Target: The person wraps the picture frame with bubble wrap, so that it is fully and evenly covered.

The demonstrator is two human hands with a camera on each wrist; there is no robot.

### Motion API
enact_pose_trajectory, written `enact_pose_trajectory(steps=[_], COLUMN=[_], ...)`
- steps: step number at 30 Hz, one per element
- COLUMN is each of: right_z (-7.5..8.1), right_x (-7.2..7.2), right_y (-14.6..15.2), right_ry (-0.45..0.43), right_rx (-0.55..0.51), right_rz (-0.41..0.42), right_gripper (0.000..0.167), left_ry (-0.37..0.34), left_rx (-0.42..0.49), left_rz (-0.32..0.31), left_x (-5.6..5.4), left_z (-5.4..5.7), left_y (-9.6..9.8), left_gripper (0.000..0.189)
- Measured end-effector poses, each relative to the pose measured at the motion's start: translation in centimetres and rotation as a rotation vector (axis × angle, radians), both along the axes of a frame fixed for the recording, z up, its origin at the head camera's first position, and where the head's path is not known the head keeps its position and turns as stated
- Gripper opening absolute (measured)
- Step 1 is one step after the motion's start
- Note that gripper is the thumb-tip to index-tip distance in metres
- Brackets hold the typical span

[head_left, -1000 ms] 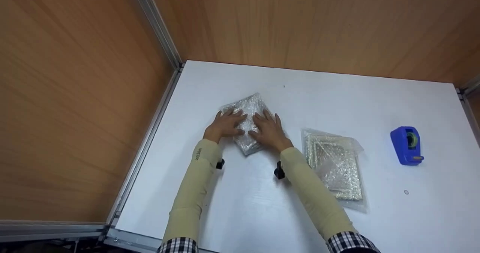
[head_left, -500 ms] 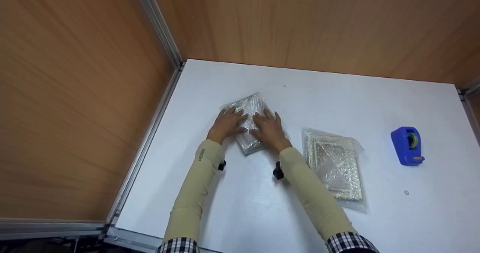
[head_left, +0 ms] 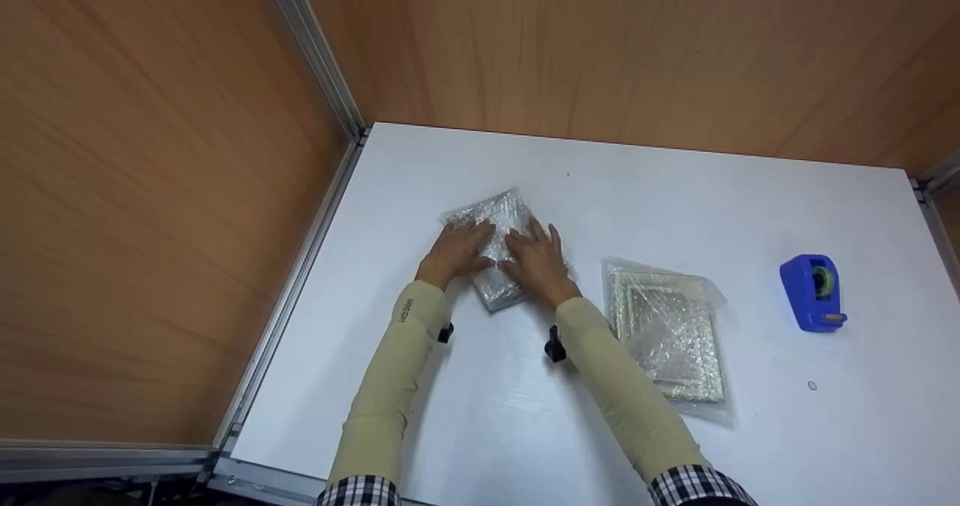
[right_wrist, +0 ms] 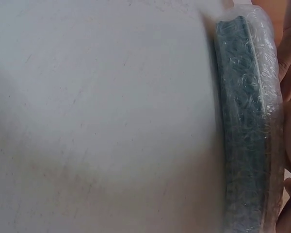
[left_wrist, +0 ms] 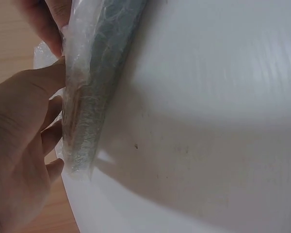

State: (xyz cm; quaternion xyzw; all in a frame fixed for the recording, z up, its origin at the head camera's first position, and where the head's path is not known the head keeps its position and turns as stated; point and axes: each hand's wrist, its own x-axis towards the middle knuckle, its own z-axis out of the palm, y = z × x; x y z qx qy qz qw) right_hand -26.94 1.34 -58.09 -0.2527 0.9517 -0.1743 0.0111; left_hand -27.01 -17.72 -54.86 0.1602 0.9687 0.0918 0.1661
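Note:
A flat rectangular package in clear bubble wrap (head_left: 501, 209) lies at an angle on the white table. My left hand (head_left: 454, 252) rests on its left part with the fingers spread. From the right, my right hand (head_left: 541, 266) presses on the top, fingers also spread and thumb near the middle. In the left wrist view, the wrapped package (left_wrist: 89, 97) shows edge-on beside the left hand (left_wrist: 19, 116). A blue-green side of what is inside shows through the bubble wrap (right_wrist: 245, 107) in the right wrist view. The hands cover part of the package.
To the right lies a patterned, light-coloured frame (head_left: 667, 341) in clear plastic wrap, close to my right forearm. Farther right stands a blue tape dispenser (head_left: 814, 292) with a roll in it. Wooden panels (head_left: 600, 55) border the table (head_left: 480, 431) at the back and left.
My left hand has shifted slightly to the right on the package. The right hand stays nearly in place, and the package has hardly moved.

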Motion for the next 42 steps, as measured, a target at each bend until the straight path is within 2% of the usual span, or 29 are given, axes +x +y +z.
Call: enact_pose_trajectory(steps=[9, 13, 19, 25, 33, 42], right_z=[0.0, 0.1, 0.1, -0.2, 0.0, -0.3], right_x=[0.0, 0.1, 0.1, 0.4, 0.4, 0.3], right_y=[-0.3, -0.6, -0.9, -0.7, -0.4, -0.2], right_ry=[-0.010, -0.010, 0.052, 0.033, -0.016, 0.009], right_rx=[-0.048, -0.032, -0.047, -0.050, -0.109, -0.177], right_rz=[-0.019, -0.020, 0.003, 0.005, -0.008, -0.020], right_gripper=[0.050, 0.047, 0.042, 0.043, 0.043, 0.038], left_ry=[0.060, 0.097, 0.146, 0.120, 0.082, 0.142], left_rx=[-0.020, -0.024, 0.004, -0.052, -0.019, -0.019], left_rz=[-0.007, -0.028, -0.026, -0.064, -0.011, -0.002], left_x=[-0.2, -0.3, -0.2, 0.1, 0.0, -0.3], left_z=[-0.1, -0.5, -1.0, -1.0, -0.4, -0.7], left_y=[0.5, 0.6, 0.6, 0.5, 0.8, 1.1], left_gripper=[0.066, 0.064, 0.075, 0.066, 0.063, 0.061])
